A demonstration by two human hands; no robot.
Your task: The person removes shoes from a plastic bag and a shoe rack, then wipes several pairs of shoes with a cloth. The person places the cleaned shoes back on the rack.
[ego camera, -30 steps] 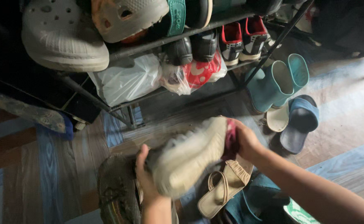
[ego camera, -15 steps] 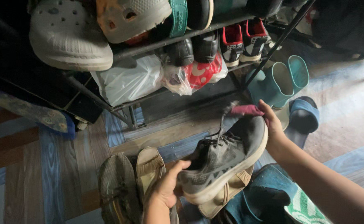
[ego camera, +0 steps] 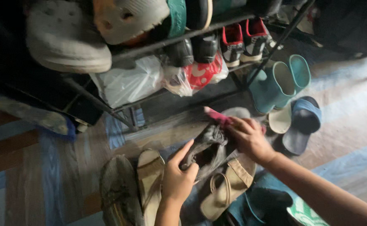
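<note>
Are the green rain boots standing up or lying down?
Standing up. The two teal boots sit on the floor beside the shoe rack with their round open tops facing up toward the camera.

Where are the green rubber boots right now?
The green rubber boots stand on the floor at upper right of the head view, beside the shoe rack's leg, just above the blue slipper.

Pretty cramped down here: the shoe rack (ego camera: 183,37) and its plastic bags (ego camera: 129,81) wall off the top side, teal boots (ego camera: 275,86) and a blue slide (ego camera: 302,121) crowd the right. Beige sandals (ego camera: 227,186) and a dirty shoe (ego camera: 118,190) block the floor (ego camera: 45,167) below both hands. Open floor only on the left and far right.
</note>
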